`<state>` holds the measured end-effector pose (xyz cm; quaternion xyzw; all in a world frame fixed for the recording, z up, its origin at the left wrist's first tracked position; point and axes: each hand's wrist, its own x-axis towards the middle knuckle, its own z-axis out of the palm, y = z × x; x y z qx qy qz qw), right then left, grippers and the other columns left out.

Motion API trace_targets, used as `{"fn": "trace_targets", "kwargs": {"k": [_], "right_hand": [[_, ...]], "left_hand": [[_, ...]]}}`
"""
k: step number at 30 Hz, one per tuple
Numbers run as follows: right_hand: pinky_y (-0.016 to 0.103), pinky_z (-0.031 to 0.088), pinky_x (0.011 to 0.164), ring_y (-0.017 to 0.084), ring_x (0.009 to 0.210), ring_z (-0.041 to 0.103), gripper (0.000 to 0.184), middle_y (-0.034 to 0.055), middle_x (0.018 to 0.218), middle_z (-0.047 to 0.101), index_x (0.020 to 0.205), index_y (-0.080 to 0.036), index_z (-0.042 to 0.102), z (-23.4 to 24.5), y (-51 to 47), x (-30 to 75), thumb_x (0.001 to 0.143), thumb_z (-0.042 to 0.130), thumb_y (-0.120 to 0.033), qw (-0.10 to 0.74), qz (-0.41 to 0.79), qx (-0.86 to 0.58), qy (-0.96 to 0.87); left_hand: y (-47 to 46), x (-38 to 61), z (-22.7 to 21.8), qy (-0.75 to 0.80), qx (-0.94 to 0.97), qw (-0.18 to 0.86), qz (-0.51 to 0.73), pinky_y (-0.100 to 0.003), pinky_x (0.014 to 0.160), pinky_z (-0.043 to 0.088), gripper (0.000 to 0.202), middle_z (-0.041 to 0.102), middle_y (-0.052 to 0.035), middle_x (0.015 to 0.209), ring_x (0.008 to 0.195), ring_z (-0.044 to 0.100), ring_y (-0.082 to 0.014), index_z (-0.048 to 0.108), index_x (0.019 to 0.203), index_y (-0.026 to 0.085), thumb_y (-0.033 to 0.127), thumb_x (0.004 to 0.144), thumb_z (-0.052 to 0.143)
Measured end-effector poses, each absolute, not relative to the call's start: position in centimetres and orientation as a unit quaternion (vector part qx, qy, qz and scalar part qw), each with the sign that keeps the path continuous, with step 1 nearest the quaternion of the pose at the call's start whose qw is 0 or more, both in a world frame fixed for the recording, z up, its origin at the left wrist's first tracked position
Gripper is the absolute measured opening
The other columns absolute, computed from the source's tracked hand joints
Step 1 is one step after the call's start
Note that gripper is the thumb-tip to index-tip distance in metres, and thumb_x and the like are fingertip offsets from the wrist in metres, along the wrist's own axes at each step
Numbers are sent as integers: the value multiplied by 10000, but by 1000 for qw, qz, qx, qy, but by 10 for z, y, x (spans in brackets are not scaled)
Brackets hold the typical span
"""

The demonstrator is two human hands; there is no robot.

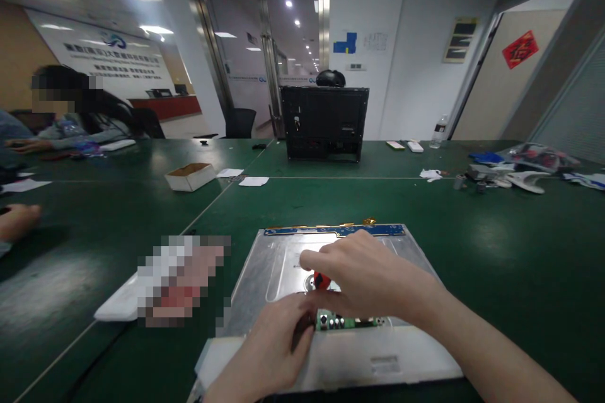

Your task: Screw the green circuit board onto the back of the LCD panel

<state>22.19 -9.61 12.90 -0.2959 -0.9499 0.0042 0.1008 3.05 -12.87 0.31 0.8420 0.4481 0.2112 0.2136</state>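
A flat metal-backed display panel (278, 277) lies on the green table in front of me. Along its far edge runs a blue circuit strip (307, 231), and a green circuit board (350, 322) sits nearer to me. My right hand (363, 271) curls from above round the red and black handle of a screwdriver (322, 279); its shaft and tip are hidden. Just below, my left hand (278, 340) is closed at the left end of the green board, by the screwdriver. What its fingers pinch is hidden.
Left of the panel is a white object (118, 299), partly pixelated. Farther off stand an open white box (191, 177) and a black monitor-like unit (325, 123). Scraps and plastic bags (515, 170) lie at the right. Another person's hand (19, 223) rests at the left edge.
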Motion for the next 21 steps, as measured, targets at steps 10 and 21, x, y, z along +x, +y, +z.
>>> {"fn": "trace_targets", "kwargs": {"k": [10, 21], "right_hand": [[282, 167, 484, 127, 592, 531, 149, 16, 791, 675, 937, -187, 534, 130, -99, 222, 844, 552, -301, 104, 10, -276, -955], [288, 148, 464, 113, 538, 485, 137, 3, 752, 662, 922, -187, 528, 129, -102, 219, 803, 545, -254, 111, -8, -283, -953]], "left_hand": [[-130, 29, 3, 455, 841, 207, 208, -281, 621, 384, 113, 620, -34, 798, 702, 546, -191, 555, 846, 185, 137, 805, 461], [-129, 29, 1, 453, 837, 198, 234, -272, 611, 394, 128, 639, -24, 783, 690, 569, -191, 559, 831, 190, 114, 759, 486]]}}
